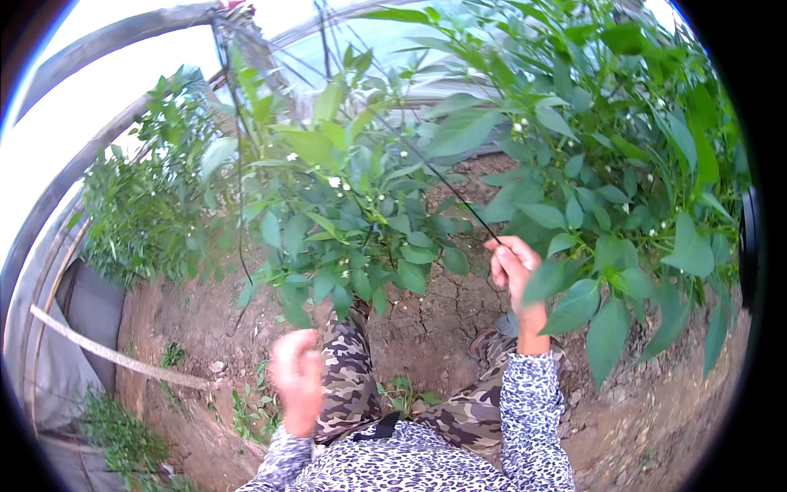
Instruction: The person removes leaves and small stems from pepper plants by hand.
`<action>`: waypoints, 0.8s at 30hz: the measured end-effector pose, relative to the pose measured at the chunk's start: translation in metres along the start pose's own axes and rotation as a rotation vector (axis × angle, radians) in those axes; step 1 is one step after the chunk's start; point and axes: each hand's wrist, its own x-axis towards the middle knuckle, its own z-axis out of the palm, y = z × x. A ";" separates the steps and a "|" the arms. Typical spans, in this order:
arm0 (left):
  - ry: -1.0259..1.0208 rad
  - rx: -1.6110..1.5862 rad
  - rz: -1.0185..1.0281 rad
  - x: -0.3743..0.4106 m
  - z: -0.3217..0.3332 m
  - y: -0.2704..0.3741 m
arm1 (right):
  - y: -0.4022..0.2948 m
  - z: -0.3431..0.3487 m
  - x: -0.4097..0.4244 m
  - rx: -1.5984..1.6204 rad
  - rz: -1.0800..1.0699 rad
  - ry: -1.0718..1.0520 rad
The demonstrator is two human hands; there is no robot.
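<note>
A dark cord (pixel 452 189) runs down from overhead to my right hand (pixel 516 267), which pinches it between thumb and fingertips. My left hand (pixel 297 372) is blurred in front of my thigh; its finger pose and whether anything is in it cannot be made out. Between and beyond my hands stands a pepper plant (pixel 350 227) with white blossoms. Another dark cord (pixel 238 178) hangs at this plant's left side, its lower end loose above the soil. A larger pepper plant (pixel 615 197) rises at the right, its leaves partly overlapping my right wrist.
More pepper plants (pixel 147 184) grow at the far left beside the curved greenhouse frame (pixel 67 144). A pale strip (pixel 123 358) slants over cracked soil at the lower left, near weeds (pixel 123 430). Plastic sheeting (pixel 369 43) lies behind the plants.
</note>
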 end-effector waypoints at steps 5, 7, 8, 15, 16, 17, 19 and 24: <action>-0.457 -0.339 0.270 0.041 0.145 0.045 | 0.046 -0.008 0.025 0.316 0.192 0.003; -0.430 -0.375 0.300 0.070 0.185 0.051 | 0.055 -0.008 0.033 0.266 0.250 0.004; -0.344 -0.376 0.339 0.087 0.204 0.051 | 0.061 -0.010 0.036 0.208 0.245 0.026; -0.275 -0.207 0.144 0.177 0.272 0.022 | 0.103 0.013 0.056 0.158 0.427 0.018; -0.381 -0.154 0.139 0.181 0.272 0.020 | 0.109 0.015 0.061 0.179 0.449 0.043; -0.484 -0.100 0.133 0.185 0.271 0.016 | 0.114 0.015 0.065 0.209 0.464 0.065; -0.546 -0.156 0.054 0.186 0.264 0.021 | 0.125 0.015 0.073 0.274 0.495 0.114; -0.482 -0.222 0.125 0.175 0.238 0.019 | 0.140 0.018 0.088 0.305 0.570 0.146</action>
